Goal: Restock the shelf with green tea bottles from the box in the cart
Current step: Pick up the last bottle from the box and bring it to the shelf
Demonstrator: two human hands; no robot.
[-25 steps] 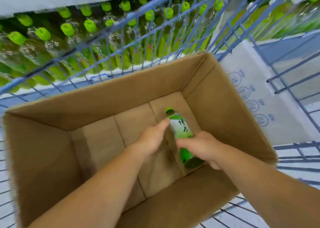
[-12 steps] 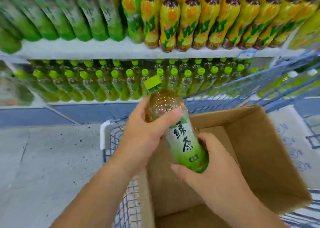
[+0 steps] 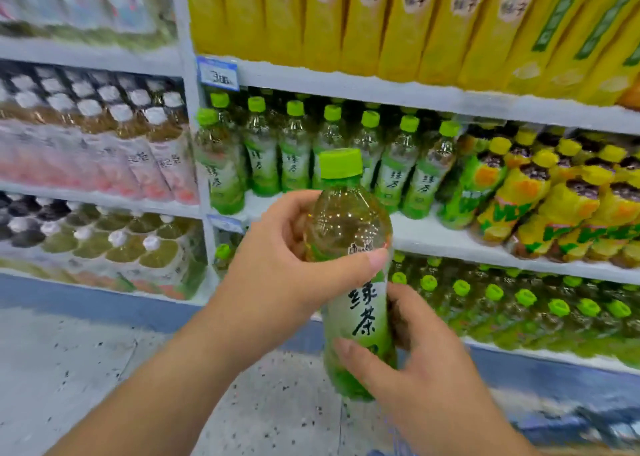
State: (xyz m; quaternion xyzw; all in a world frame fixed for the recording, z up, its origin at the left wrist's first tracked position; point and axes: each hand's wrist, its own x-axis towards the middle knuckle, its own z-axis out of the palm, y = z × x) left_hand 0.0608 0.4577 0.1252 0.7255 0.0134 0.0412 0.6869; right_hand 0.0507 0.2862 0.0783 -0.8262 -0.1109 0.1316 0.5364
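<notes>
Green tea bottle (image 3: pixel 356 275), a clear plastic bottle with a lime-green screw cap and a green-and-white label bearing black characters, is held upright in both hands in front of the shelving, nearest the camera. Left hand (image 3: pixel 291 265) grips the bottle at its clear shoulder, just below the cap, with the thumb across the front above the label. Right hand (image 3: pixel 412 355) grips the lower half of the bottle, fingers behind the label and thumb pressed on the front near the base. Both forearms are bare.

Below the bottle lies a grey speckled floor (image 3: pixel 69 369).

Behind the bottle, a white metal shelf (image 3: pixel 433 234) carries a row of matching green-capped tea bottles (image 3: pixel 298 151), standing upright just behind the held bottle's cap. To the right of that row stand yellow-and-green labelled bottles with yellow caps (image 3: pixel 540 192). Below the bottle's level, a lower shelf holds further green-capped bottles (image 3: pixel 526 303). Above the bottle, the upper shelf holds tall yellow cartons (image 3: pixel 381 19), with a blue-and-white price tag (image 3: pixel 217 73) on its edge. Left of the bottle, a separate bay holds white-capped bottles (image 3: pixel 104 116), blurred.
</notes>
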